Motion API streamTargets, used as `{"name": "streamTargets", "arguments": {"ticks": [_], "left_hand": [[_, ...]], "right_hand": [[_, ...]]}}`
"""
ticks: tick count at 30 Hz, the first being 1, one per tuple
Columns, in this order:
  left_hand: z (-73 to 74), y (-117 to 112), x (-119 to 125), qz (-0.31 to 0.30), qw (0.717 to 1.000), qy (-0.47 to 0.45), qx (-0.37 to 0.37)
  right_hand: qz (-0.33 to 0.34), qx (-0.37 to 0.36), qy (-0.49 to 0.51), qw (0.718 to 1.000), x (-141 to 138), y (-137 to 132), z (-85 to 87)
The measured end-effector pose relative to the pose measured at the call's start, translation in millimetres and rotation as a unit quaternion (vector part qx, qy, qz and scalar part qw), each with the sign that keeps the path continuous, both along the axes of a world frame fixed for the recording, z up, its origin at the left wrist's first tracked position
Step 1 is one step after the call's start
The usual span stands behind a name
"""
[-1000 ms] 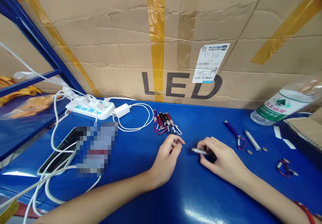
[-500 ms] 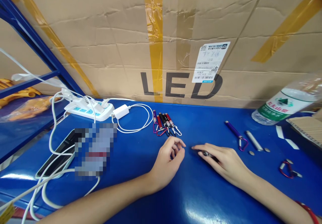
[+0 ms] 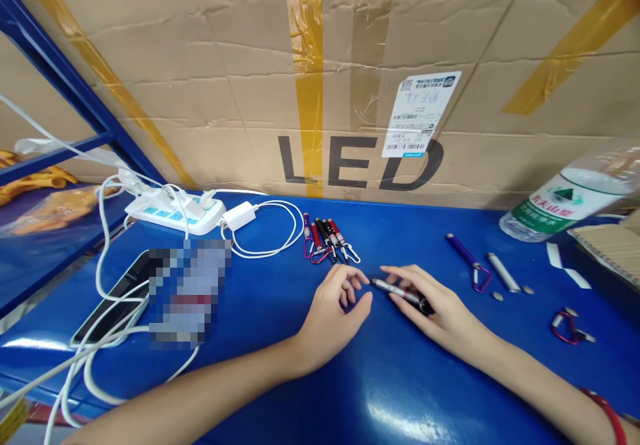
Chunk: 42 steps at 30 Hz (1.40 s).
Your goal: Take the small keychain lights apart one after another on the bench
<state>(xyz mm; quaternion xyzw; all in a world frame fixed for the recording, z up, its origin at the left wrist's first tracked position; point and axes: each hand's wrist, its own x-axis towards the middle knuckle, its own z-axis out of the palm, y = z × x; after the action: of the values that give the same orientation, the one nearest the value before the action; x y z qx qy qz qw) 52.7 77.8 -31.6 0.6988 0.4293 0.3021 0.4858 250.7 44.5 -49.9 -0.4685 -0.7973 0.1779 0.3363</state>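
A small keychain penlight [image 3: 399,289], silver with a dark end, lies between the thumb and fingers of my right hand [image 3: 445,308]. Its tip points left, toward my left hand [image 3: 330,321]. That hand holds nothing; its fingers are loosely curled, with the thumb apart from them. Just beyond it several keychain penlights [image 3: 327,235] in purple, red and black lie side by side with their clips. To the right are a purple penlight [image 3: 463,250] with a clip, a bare silver tube [image 3: 503,273], button cells [image 3: 497,296] and a red carabiner clip [image 3: 561,327].
A large cardboard box [image 3: 240,98] stands along the back of the blue table [image 3: 380,391]. On the left are a power strip [image 3: 210,218], white cables, a phone [image 3: 113,298] and a blurred-out item. A plastic bottle [image 3: 560,201] leans at the right, behind paper strips [image 3: 567,265].
The penlight, mostly covered by my right fingers before, now shows its silver barrel reaching out leftward. My left thumb has moved slightly away from its fingers. The view has shifted a little.
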Motion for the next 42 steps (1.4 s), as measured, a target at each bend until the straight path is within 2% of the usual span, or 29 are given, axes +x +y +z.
{"name": "streamTargets", "arguments": {"ticks": [6,10,13,18,23,29,32,36,42], "left_hand": [[-4.2,-0.9,0.3,0.023,0.999,-0.006,0.032],[-2.8,0.5,0.8,-0.011,1.0,-0.009,0.028],[-1.4,1.4,0.4,-0.038,0.999,-0.016,0.028],[-0.2,0.7,-0.1,-0.004,0.999,0.003,0.035],[1.0,-0.1,-1.0,-0.029,0.999,-0.001,0.034],[3.0,-1.3,0.0,-0.024,1.0,-0.008,0.018],[3.5,-0.9,-0.2,-0.027,0.999,-0.014,0.009],[3.7,0.3,-0.8,-0.037,0.999,-0.01,0.0],[2.9,-0.5,-1.5,-0.03,0.999,-0.03,-0.011]], "right_hand": [[0.008,0.049,0.062,0.997,-9.4,-0.3,5.9],[0.017,0.079,0.079,0.994,-15.4,-3.7,11.7],[0.016,0.084,0.071,0.994,-15.5,-4.5,12.1],[-0.005,0.088,0.059,0.994,-15.5,-3.8,13.0],[-0.012,0.086,0.073,0.994,-18.9,-8.7,14.0],[0.018,0.044,0.073,0.996,-20.8,-12.9,11.2],[0.01,0.026,0.088,0.996,-21.0,-13.1,7.8],[-0.019,-0.076,0.121,0.99,-20.8,-12.0,6.3],[0.03,-0.19,0.073,0.979,-21.8,-8.3,16.7]]}}
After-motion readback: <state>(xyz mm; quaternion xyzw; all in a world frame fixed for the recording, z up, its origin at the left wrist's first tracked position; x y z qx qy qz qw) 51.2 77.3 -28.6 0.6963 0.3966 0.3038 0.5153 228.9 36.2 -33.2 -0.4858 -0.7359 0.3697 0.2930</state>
